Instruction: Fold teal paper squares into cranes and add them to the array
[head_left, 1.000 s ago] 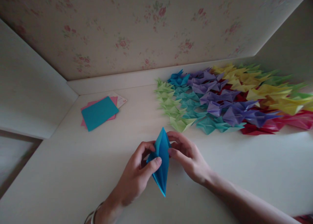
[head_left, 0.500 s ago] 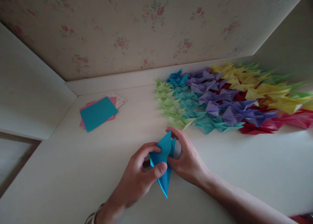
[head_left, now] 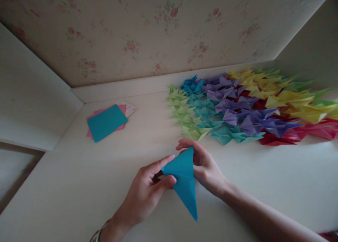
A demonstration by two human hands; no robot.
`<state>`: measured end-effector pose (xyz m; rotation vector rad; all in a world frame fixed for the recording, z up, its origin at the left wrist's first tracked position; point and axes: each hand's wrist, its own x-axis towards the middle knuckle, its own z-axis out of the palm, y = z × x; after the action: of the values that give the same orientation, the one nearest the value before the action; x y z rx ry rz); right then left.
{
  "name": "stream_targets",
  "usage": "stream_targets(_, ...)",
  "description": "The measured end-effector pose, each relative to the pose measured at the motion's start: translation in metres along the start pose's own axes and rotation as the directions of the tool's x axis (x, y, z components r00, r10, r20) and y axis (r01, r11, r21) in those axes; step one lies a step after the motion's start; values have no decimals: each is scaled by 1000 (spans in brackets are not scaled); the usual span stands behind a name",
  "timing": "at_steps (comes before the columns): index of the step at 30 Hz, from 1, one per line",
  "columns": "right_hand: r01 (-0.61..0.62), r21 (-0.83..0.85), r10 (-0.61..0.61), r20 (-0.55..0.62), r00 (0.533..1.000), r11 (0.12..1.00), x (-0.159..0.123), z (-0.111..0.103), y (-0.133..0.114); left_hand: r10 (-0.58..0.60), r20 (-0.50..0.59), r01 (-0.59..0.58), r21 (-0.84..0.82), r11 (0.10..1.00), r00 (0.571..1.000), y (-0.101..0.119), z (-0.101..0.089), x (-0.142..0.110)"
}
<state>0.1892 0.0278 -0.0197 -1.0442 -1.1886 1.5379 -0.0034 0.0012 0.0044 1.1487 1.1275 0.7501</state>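
Observation:
A blue sheet of origami paper (head_left: 185, 175), folded into a pointed kite-like shape, is held up just above the white tabletop. My left hand (head_left: 153, 185) pinches its left corner between thumb and fingers. On the other side, my right hand (head_left: 204, 164) grips the right edge, its fingers partly hidden behind the paper. One long tip of the paper points down toward me, and a crease runs across its middle.
Many folded paper cranes (head_left: 235, 104) in green, teal, purple, yellow and red stand in rows at the right. A stack of paper sheets, teal on top (head_left: 107, 123), lies at the left. A flowered wall (head_left: 158, 34) closes off the back.
The blue paper has been turned and spread, so a broad flat face now shows instead of narrow flaps. Its lower tip has swung to the right, and my right hand has shifted slightly right.

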Motion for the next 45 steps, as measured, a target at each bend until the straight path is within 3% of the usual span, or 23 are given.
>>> stream_targets(5, -19, -101, 20, 13, 1000, 995, -1, -2, 2, -2, -48, 1, -16, 1000, 999, -2, 0, 1)
stream_targets(8, 136, -280, -146, -14, 989, 950, -3, -2, 5, 1, -92, -3, -15, 1000, 996, -1, 1, 2)
stream_targets(10, 271, -383, -291, 7, 957, 883, -4, -2, 5, 13, -105, -15, -19, 1000, 994, -1, 2, 3)
stream_targets(12, 326, -404, -345, 28, 938, 855, -4, -1, 5, 18, -92, -21, -26, 999, 996, -1, 1, 3)
stream_targets(19, 49, -140, -53, -25, 998, 989, -3, -2, 2, -7, -55, 2, -90, 996, 998, -7, -1, 1)
stream_targets(23, 130, -151, -146, -105, 984, 980, -3, -1, 3, -51, -47, 46, -100, 994, 998, -2, 1, 0)
stream_targets(26, 263, -310, -314, -130, 940, 914, -3, -1, 5, -67, -43, 63, -99, 993, 997, 1, 2, -1)
stream_targets(29, 409, -503, -498, -50, 866, 762, -4, -4, 4, -58, -70, 51, -103, 993, 996, 0, 2, 0)
stream_targets(33, 490, -623, -583, 65, 810, 610, -8, -7, -1, -52, -106, 40, -108, 993, 993, -2, 1, 4)
stream_targets(38, 507, -628, -554, 142, 820, 590, -7, -8, -4, -34, -75, 27, -90, 996, 997, -2, 0, 6)
stream_targets(45, 444, -616, -476, 125, 871, 651, -2, -7, -7, -19, -54, 18, -18, 1000, 998, -3, -1, 6)
